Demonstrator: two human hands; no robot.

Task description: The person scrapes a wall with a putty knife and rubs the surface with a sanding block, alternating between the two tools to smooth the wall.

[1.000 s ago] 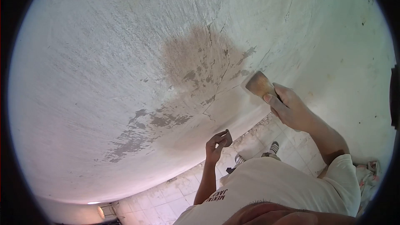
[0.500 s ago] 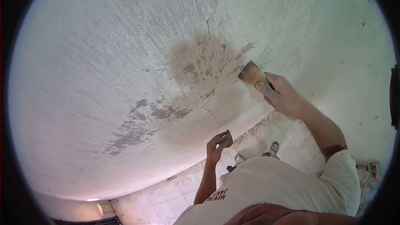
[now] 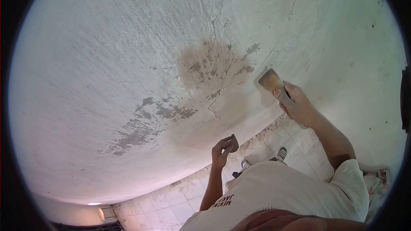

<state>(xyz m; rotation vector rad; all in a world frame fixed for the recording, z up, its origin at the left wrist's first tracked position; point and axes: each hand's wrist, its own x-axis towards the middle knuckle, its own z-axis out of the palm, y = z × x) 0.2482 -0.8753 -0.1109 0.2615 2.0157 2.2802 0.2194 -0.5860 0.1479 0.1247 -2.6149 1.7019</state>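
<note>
Against the pale, cracked wall point(image 3: 107, 60) in the head view, the right hand point(image 3: 297, 105) grips a broad scraper point(image 3: 270, 80) by its handle, the thumb laid along the near side and the other fingers curled together around it. The blade, brown and worn, points up and to the left of the view, at the wall just beside the right end of a brownish damp-looking patch point(image 3: 205, 66); whether its edge touches the surface cannot be told. A thin dark crack point(image 3: 229, 66) runs through that patch, and flaked grey areas point(image 3: 137, 132) spread below and to its left. Lower down, near the foot of the wall, the left hand point(image 3: 219, 153) pinches a small, dark, flat piece point(image 3: 234, 143) between thumb and fingertips, the fingers bent and close together, well apart from the scraper. Below are the person's white shirt point(image 3: 291, 192) with dark lettering, striped socks point(image 3: 281, 154) on the feet, and dusty floor tiles point(image 3: 175, 196). A crumpled cloth point(image 3: 379, 184) lies at the lower right, beside the shirt sleeve.
</note>
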